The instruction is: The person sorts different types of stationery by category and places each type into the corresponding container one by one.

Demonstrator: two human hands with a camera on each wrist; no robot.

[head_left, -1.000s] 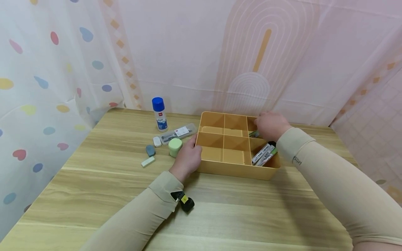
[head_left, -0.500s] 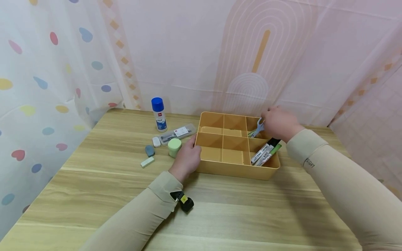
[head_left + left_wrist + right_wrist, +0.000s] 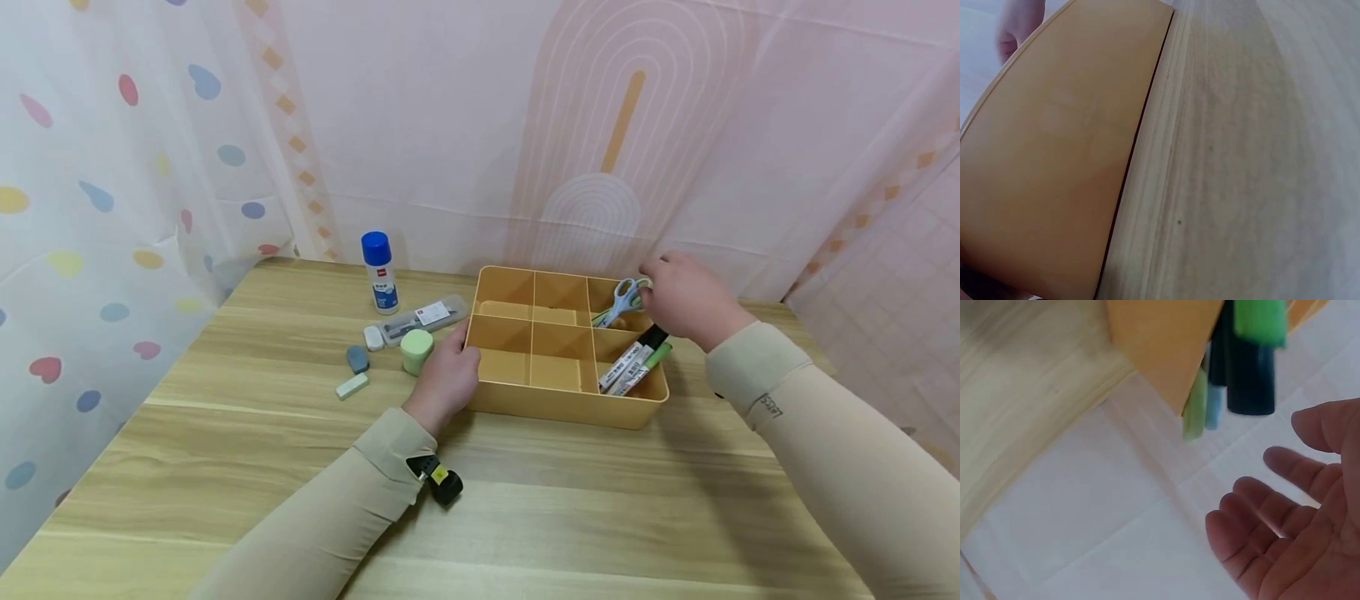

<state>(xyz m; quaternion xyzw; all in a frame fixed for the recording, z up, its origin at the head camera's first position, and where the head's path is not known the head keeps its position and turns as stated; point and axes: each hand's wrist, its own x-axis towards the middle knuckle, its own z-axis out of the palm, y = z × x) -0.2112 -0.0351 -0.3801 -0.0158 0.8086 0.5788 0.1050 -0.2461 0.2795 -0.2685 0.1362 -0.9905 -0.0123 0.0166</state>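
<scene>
A yellow-orange divided organizer box (image 3: 555,404) stands on the wooden table. My left hand (image 3: 447,373) grips its left wall; in the left wrist view the box's outer wall (image 3: 1054,144) fills the left side. Light-blue-handled scissors (image 3: 624,297) lean in the back right compartment, handles up, beside something green. Just right of them my right hand (image 3: 690,298) hovers over the box's right edge. The right wrist view shows this hand (image 3: 1291,519) with fingers loosely bent, holding nothing. Black-capped markers (image 3: 626,367) and a green item (image 3: 657,357) lean in the front right compartment.
Left of the box are a blue-capped glue bottle (image 3: 381,275), a clear flat case (image 3: 425,320), a light-green round container (image 3: 417,352), a white eraser-like piece (image 3: 374,338), a blue-grey one (image 3: 358,360) and a pale-green block (image 3: 352,387). A patterned curtain (image 3: 420,133) hangs behind.
My right hand has come up out of the back right compartment and moved right, away from the scissors, which now show clearly. The left hand stays on the box.
</scene>
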